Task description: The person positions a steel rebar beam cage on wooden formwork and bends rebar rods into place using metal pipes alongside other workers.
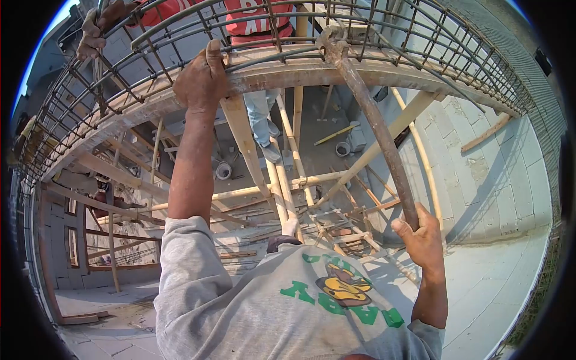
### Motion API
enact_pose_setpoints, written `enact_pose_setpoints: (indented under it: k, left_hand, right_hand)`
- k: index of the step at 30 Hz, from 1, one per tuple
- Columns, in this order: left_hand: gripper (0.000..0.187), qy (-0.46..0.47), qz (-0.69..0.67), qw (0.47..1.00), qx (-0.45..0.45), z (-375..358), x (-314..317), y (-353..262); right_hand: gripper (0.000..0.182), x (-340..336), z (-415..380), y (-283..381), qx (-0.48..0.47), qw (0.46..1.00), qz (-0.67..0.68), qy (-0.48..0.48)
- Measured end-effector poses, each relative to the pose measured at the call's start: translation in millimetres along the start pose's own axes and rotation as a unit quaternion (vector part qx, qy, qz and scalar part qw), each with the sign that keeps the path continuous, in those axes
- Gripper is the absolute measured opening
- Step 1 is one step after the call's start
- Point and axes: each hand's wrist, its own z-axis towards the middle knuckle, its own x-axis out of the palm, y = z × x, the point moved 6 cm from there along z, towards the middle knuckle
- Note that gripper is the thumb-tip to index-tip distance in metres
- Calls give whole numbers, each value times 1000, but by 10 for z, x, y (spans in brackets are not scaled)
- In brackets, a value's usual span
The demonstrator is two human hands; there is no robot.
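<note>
Hands apart, the left hand [201, 83] grips the upper-centre beam [282, 75], apparently for support; the right hand [422, 239] clasps the tool handle [373, 120].

Showing one hammer [375, 123], one rebar cage [270, 58], one curved board [282, 75], two buckets [223, 171] [342, 149] and two grey-sleeved hands [200, 81] [422, 236]; including several wooden poles [427, 159], overlapping too much to count.

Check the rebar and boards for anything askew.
One steel bar slants out of line with the grid of the rebar cage, right of the hammer, its end poking over the curved wooden board. It may be loose.
</note>
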Motion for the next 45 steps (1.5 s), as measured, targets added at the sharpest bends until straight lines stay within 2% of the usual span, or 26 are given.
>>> enact_pose_setpoints:
  k: [2, 7, 10, 11, 14, 15, 18, 19, 22, 23, 24, 25, 26, 29, 31, 33, 35, 37, 40, 42, 43, 45]
  left_hand:
    - [73, -4, 6, 1000, 6, -10, 27, 40]
    - [73, -9, -2, 1000, 5, 4, 67, 90]
    - [73, 9, 29, 999, 11, -18, -32, 17]
    - [64, -18, 4, 999, 41, -12, -54, 0]
    - [63, -28, 4, 998, 53, -22, -79, -13]
    - [63, -38, 9, 997, 70, -29, -109, -30]
    - [64, 3, -6, 998, 66, 8, -55, 23]
    - [63, -15, -9, 997, 73, 27, -58, 13]
    - [58, -39, -4, 995, 96, 3, -75, -27]
    - [55, -42, 8, 994, 96, -36, -92, -19]
    - [52, -47, 21, 994, 96, -89, -123, -10]
    - [42, -98, -85, 983, 129, -177, -211, -22]
    - [41, -104, -132, 980, 103, -217, -332, 41]
    - [41, -82, -261, 962, 19, -590, -719, 286]
    - [46, 16, -274, 954, -116, -909, -938, 595]
    - [51, 52, -383, 911, -141, -1304, -1140, 865]
    - [54, 109, -513, 810, -264, -1820, -1555, 786]
    - [54, 149, -632, 717, -252, -2225, -1949, 582]
    - [55, 143, -406, 892, -139, -2367, -2540, -16]
    - [58, 160, -291, 938, -98, -2426, -2531, -248]
    - [59, 135, -261, 953, -74, -2461, -2457, -286]
    - [59, 164, -196, 960, -118, -2439, -2345, -372]
  right_hand:
    - [41, 139, 55, 78, 21, 1000, 6, 19]
    - [40, 444, 142, 170, -93, 995, -34, -8]
    - [40, 568, 251, 366, -39, 996, -56, 56]
    - [42, 593, 265, 447, -33, 993, -79, 77]
    - [45, 661, 154, 455, 0, 989, -21, 146]
    - [47, 719, 104, 457, -62, 987, 17, 147]
    - [49, 865, -2, 575, -24, 976, 14, 217]
    - [43, 933, -15, 625, 19, 959, 73, 274]
    - [33, 1090, -134, 799, 10, 904, 298, 306]
    - [25, 1221, -200, 858, 29, 879, 365, 306]
    - [24, 1369, -261, 953, 20, 860, 403, 311]
    - [22, 1519, -306, 1054, 10, 841, 439, 316]
    - [21, 1662, -366, 1138, 5, 819, 476, 322]
    - [23, 2019, -437, 1375, -31, 808, 515, 284]
    - [25, 2220, -392, 1529, -58, 811, 524, 253]
    - [26, 2319, -376, 1723, -81, 811, 536, 222]
    - [23, 2315, -392, 1926, -77, 813, 543, 196]
    - [22, 2439, -341, 1950, -87, 810, 553, 175]
    - [24, 2532, -248, 1871, -115, 806, 564, 135]
    - [26, 2536, -234, 1862, -130, 809, 562, 112]
    - [28, 2578, -227, 1842, -102, 797, 583, 120]
    - [29, 2479, -265, 1835, -99, 808, 570, 115]
